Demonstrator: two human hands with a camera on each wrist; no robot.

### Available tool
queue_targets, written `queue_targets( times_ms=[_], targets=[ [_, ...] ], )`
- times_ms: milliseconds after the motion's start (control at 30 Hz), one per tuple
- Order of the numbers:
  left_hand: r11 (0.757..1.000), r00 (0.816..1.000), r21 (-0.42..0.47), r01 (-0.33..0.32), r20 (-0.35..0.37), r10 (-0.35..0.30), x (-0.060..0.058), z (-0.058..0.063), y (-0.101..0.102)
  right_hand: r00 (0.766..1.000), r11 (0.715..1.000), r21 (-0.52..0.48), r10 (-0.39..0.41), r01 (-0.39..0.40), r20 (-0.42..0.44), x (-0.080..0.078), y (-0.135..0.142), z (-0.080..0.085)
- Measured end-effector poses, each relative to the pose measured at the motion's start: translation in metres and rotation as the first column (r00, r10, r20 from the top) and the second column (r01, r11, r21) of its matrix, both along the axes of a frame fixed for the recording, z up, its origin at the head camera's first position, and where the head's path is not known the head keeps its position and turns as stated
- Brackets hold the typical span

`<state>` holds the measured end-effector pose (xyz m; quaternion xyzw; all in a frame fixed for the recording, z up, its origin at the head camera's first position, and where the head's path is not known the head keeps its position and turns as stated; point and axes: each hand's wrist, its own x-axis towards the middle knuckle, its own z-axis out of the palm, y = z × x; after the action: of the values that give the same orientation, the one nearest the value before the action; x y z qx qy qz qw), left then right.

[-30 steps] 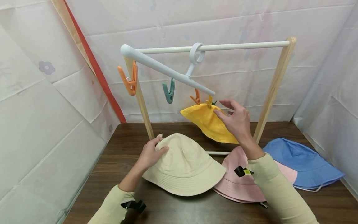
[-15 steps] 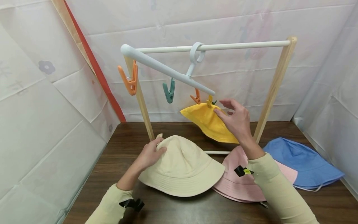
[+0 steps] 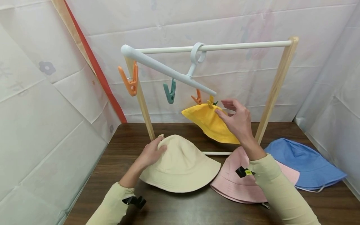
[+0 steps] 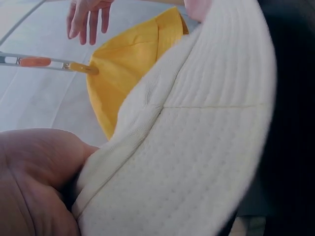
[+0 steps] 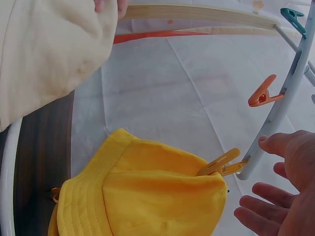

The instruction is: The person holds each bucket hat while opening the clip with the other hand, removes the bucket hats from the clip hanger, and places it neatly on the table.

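Observation:
My left hand (image 3: 152, 153) grips a cream bucket hat (image 3: 180, 165) by the left side of its crown, thumb in front and the other fingers hidden behind. In the left wrist view the stitched brim of the cream hat (image 4: 216, 123) fills the middle. A yellow bucket hat (image 3: 211, 123) hangs tilted from a yellow clip (image 3: 210, 102) at the lower end of a pale hanger (image 3: 168, 71). Just right of that clip is my right hand (image 3: 237, 120), fingers loosely bent and spread. The right wrist view shows the right hand (image 5: 290, 191) apart from the yellow hat, holding nothing.
Orange (image 3: 132, 81) and green (image 3: 170, 92) clips hang along the hanger, plus a smaller orange clip (image 3: 197, 97). A white rail (image 3: 244, 47) on wooden posts carries the hanger. Pink (image 3: 239, 178) and blue (image 3: 301, 164) bucket hats lie on the dark table at right.
The cream hat has shifted a little left with my left hand, and its brim has risen slightly, baring more of the pink hat. My right hand has hardly moved.

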<state>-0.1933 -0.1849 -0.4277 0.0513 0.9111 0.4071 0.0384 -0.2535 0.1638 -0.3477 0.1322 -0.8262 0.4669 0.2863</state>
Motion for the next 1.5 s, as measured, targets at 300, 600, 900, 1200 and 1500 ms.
queue_targets(
  times_ms=[300, 600, 900, 1200, 1500],
  targets=[
    [0.997, 0.999, -0.067, 0.041, -0.007, -0.041, -0.005, 0.0, -0.001, 1.0, 1.0, -0.003, 0.002, -0.002, -0.007, 0.001, 0.0, 0.001],
    [0.982, 0.984, -0.082, 0.172, 0.05, -0.168, -0.005, -0.001, -0.009, 1.0, 1.0, -0.007, -0.006, 0.006, 0.002, 0.0, 0.003, 0.0],
    [0.976, 0.977, -0.088, 0.197, 0.095, -0.189, -0.003, -0.002, -0.009, 1.0, 1.0, -0.005, -0.015, 0.015, 0.004, -0.001, 0.004, -0.001],
    [0.981, 0.979, -0.118, 0.153, 0.153, -0.134, -0.002, -0.002, -0.011, 0.999, 1.0, -0.013, -0.023, 0.024, 0.029, -0.002, 0.007, -0.003],
    [0.986, 0.98, -0.119, 0.121, 0.17, -0.1, -0.001, -0.002, -0.014, 0.999, 1.0, -0.01, -0.025, 0.025, 0.026, -0.003, 0.011, -0.004]
  ],
)
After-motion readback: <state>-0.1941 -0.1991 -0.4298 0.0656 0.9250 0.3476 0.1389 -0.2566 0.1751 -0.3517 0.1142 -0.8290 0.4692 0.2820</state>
